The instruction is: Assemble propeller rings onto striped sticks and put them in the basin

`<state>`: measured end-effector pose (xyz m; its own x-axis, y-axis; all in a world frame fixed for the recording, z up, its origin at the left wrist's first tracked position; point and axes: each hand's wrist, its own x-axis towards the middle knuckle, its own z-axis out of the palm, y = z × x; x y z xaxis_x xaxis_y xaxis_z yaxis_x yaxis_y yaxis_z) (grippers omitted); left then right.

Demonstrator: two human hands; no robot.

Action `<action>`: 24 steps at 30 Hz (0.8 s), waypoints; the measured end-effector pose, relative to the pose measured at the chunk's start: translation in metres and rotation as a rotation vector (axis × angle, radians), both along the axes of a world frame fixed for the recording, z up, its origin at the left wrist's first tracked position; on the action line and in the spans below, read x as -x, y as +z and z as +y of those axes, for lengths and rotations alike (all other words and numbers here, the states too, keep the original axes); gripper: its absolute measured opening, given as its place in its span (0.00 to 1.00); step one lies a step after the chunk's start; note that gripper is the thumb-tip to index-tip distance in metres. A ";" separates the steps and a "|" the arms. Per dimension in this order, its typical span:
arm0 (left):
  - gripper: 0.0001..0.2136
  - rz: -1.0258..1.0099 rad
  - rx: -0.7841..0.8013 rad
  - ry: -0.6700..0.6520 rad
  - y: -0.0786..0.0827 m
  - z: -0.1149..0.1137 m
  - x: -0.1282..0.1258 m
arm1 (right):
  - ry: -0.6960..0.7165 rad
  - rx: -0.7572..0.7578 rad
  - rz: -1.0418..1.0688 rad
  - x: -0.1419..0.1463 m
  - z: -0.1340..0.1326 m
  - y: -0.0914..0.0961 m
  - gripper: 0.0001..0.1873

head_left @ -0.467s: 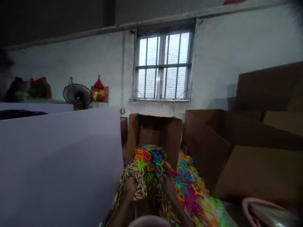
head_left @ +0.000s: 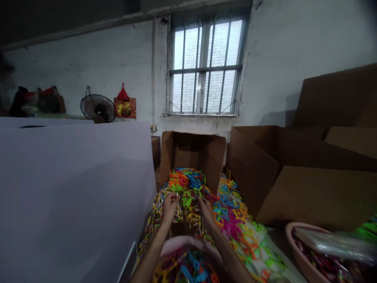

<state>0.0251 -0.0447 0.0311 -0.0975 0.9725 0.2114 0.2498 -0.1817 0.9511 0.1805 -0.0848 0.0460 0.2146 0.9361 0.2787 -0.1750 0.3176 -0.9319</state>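
Note:
My left hand (head_left: 170, 205) is closed in a pinch over the heap, a small pale thing at its fingertips that I cannot make out. Across from it, my right hand (head_left: 205, 208) has its fingers bent together beside some green plastic pieces (head_left: 187, 199); what they hold is too small to tell. Under both hands spreads a heap of small mottled yellow and purple pieces (head_left: 154, 220). Below my forearms stands a pink basin (head_left: 176, 241) with orange and blue plastic pieces (head_left: 193, 269) in it.
Behind the heap a cardboard box (head_left: 216, 163) lies open towards me, colourful pieces spilling out. More bright plastic pieces (head_left: 235, 224) cover the right side. A white panel (head_left: 73, 196) stands left. Large cartons (head_left: 318, 192) and another pink basin (head_left: 290, 232) are right.
The view has tipped downward, showing more of the near basin and its contents. Both hands have moved forward over the heap and closer together.

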 end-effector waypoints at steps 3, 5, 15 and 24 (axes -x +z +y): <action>0.11 -0.140 -0.103 -0.037 0.013 -0.023 0.005 | 0.058 0.074 0.054 0.006 -0.009 0.002 0.15; 0.13 -0.212 -0.156 -0.086 0.023 -0.041 0.009 | 0.086 0.088 0.096 0.012 -0.019 0.008 0.19; 0.14 -0.330 -0.227 -0.208 0.062 -0.122 0.024 | 0.222 0.192 0.189 0.032 -0.080 0.036 0.19; 0.12 -0.478 -0.265 -0.055 0.067 -0.155 0.039 | 0.277 0.231 0.111 0.028 -0.129 0.053 0.16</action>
<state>-0.0140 -0.2000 0.0986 -0.1934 0.8983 0.3945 -0.2154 -0.4312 0.8762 0.1523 -0.2139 0.0995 -0.0387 0.9983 0.0427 -0.3289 0.0276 -0.9440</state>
